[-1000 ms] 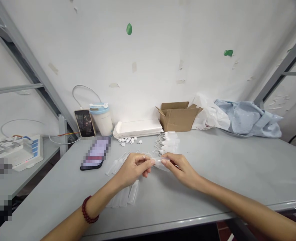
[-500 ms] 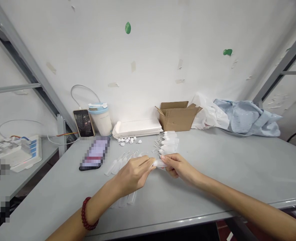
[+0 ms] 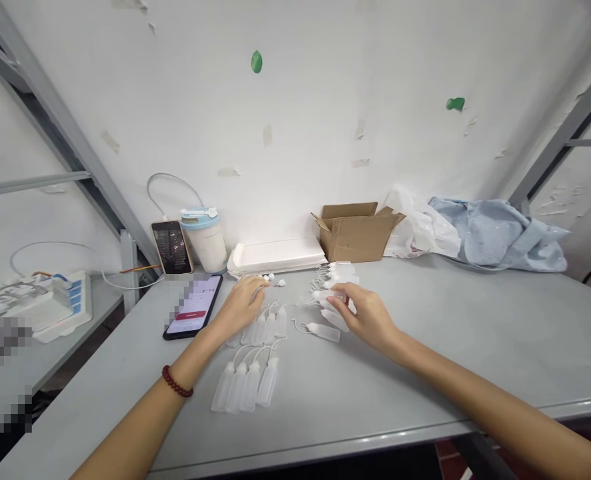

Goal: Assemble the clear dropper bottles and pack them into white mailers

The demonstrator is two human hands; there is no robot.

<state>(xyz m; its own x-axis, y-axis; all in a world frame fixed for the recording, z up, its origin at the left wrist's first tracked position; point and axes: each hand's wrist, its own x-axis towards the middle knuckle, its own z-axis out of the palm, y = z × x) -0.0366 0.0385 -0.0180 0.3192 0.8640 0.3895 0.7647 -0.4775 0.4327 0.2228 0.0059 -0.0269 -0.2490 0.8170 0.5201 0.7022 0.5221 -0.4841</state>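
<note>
My left hand [image 3: 243, 305] reaches over the small white caps [image 3: 281, 283], its fingers stretched out and apart from the thumb; some caps are hidden beneath it. Farther right, my right hand [image 3: 368, 312] pinches a small translucent squeeze bottle [image 3: 325, 294] between thumb and index finger at the row of capped bottles [image 3: 343, 268]. A single squeeze bottle with a thin curved tip [image 3: 325, 332] lies just in front of that row. Several more thin-tipped bottles [image 3: 235, 390] lie side by side near the front, with another group [image 3: 270, 327] behind them, close to my left wrist.
A phone [image 3: 195, 310] lies on the grey table [image 3: 375, 393] at left. Behind it stand a second phone [image 3: 172, 248] and a cup [image 3: 205, 243]. White trays [image 3: 280, 255], an open cardboard box [image 3: 358, 237], a plastic bag [image 3: 420, 230] and blue cloth [image 3: 505, 237] line the wall.
My hands have parted from the bottle they both held. The left has moved back and left to the caps; the right has moved slightly back to the bottle row. A single bottle now shows in front.
</note>
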